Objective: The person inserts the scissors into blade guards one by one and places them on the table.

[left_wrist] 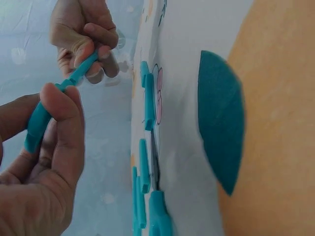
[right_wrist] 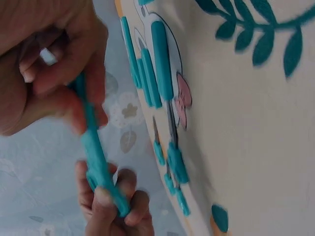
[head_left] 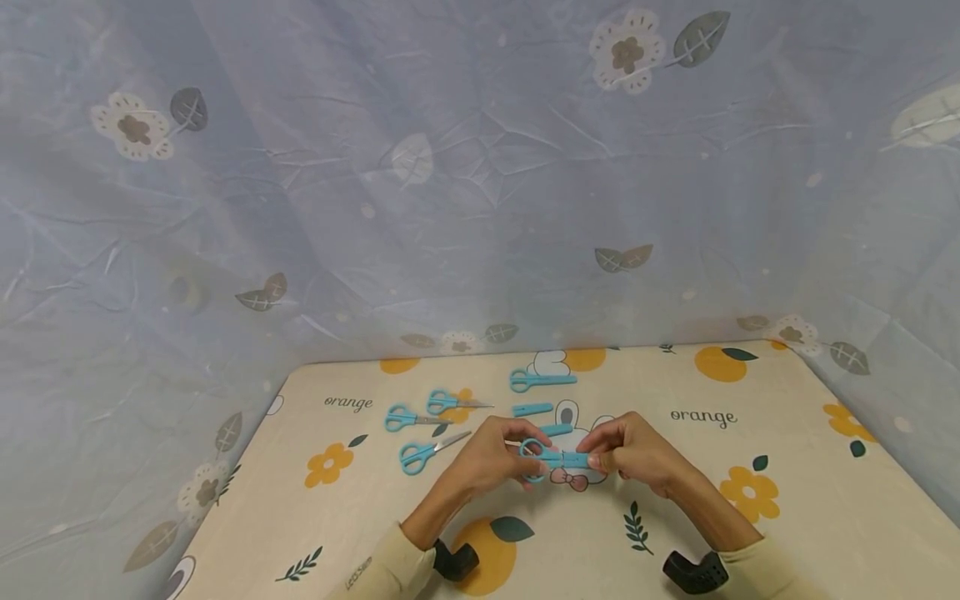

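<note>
A pair of light-blue scissors (head_left: 553, 458) is held level above the table between both hands. My left hand (head_left: 489, 457) grips its finger loops, thumb and fingers around them. A matching blue blade cover (head_left: 576, 460) sits over the blades, and my right hand (head_left: 637, 450) pinches its far end. In the left wrist view the handle (left_wrist: 37, 125) and the cover (left_wrist: 83, 69) form one line between the hands. The right wrist view has the right hand (right_wrist: 64, 54) close up on the cover, with the left hand (right_wrist: 106, 211) at the handle. The blades are hidden inside the cover.
Three uncovered scissors (head_left: 427, 451) lie left of the hands, blades pointing right. Behind the hands are loose blade covers (head_left: 532, 409) and, farther back, a covered pair of scissors (head_left: 529, 380). A patterned cloth (head_left: 585, 550) covers the table; a fabric curtain (head_left: 480, 208) surrounds it.
</note>
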Tool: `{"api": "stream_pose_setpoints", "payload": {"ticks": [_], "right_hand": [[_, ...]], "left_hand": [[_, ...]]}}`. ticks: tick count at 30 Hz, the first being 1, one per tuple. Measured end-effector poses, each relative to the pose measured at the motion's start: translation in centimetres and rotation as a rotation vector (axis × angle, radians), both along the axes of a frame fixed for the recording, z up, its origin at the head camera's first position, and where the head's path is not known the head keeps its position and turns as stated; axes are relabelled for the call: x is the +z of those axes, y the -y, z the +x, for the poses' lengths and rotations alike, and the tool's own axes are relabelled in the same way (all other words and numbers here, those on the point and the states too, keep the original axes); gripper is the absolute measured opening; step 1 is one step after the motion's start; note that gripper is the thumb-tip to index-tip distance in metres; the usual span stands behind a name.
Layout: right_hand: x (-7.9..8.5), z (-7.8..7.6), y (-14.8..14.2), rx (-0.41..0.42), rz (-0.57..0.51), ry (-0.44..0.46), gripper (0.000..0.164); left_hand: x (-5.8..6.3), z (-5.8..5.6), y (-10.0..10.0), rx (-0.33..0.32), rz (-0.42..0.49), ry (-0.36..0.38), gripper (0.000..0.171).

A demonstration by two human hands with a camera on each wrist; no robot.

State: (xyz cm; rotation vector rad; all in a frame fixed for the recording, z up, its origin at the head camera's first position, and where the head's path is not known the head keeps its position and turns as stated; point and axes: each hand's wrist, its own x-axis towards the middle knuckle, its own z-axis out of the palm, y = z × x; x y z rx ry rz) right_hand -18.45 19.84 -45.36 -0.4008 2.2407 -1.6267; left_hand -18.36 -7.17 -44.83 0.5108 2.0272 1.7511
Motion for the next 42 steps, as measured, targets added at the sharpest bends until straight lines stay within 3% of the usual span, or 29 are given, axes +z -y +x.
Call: {"api": "stream_pose_setpoints", "payload": {"ticks": [5, 26, 36, 42], "right_hand": [[0.2, 0.0, 0.1, 0.004, 0.008, 0.015, 0.017], [-0.1, 0.0, -0.4, 0.046, -0.01, 0.03, 0.023], [0.3, -0.5, -0.8, 0.053, 0.005, 0.034, 0.023], [0.5, -0.9, -1.1, 0.042, 0.013, 0.038, 0.023]], "left_hand": [[0.0, 0.0, -0.3, -0.02, -0.002, -0.024, 0.024], [-0.2, 0.1, -0.7, 0.009, -0.069, -0.053, 0.024], [-0.4, -0.7, -0.9, 0.017, -0.066, -0.046, 0.025], [-0.5, -1.3, -1.2, 0.03, -0.03, -0.005, 0.026]]}}
